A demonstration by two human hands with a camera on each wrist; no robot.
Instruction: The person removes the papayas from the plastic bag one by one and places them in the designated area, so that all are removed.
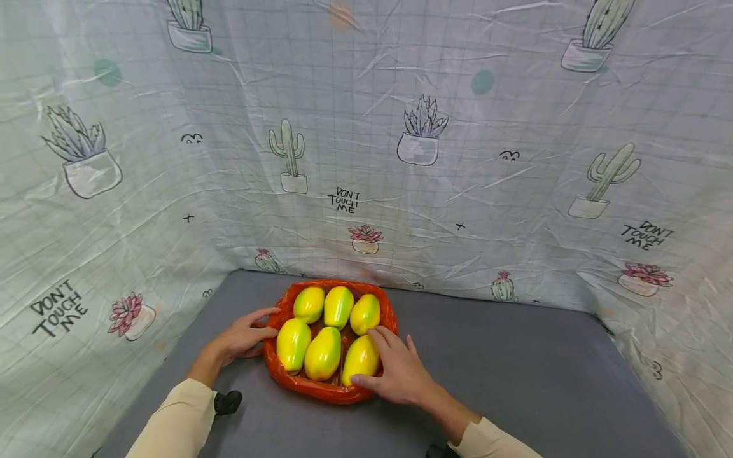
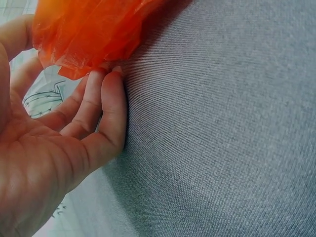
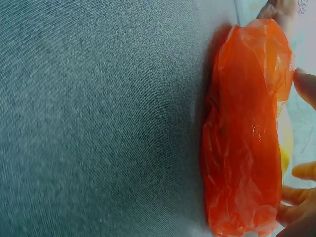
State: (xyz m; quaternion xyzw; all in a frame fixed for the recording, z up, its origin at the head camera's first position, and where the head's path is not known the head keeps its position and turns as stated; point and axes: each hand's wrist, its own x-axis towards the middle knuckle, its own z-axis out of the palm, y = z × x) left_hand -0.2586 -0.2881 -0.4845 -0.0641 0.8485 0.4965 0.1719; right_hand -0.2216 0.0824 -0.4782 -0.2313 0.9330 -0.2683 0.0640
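While bag (image 1: 321, 390) sits on table (image 1: 492, 375) between both hands, right hand (image 1: 397, 372) lies nearer to near-right fruit (image 1: 362, 358). Fruit inside bag, just left of palm, long axis slanting near-left to far-right. Thumb by fruit's near end, fingertips over right rim by far end; fingers spread, no pinch seen. Left hand (image 1: 243, 335) at bag's left wall, fingers parted, slightly bent, tips touching plastic, well apart from that fruit. Other five fruits (image 1: 322, 353) left of it and beyond.

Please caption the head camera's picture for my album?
Left hand and right hand flank six mango-like fruits in a red-orange plastic bag.
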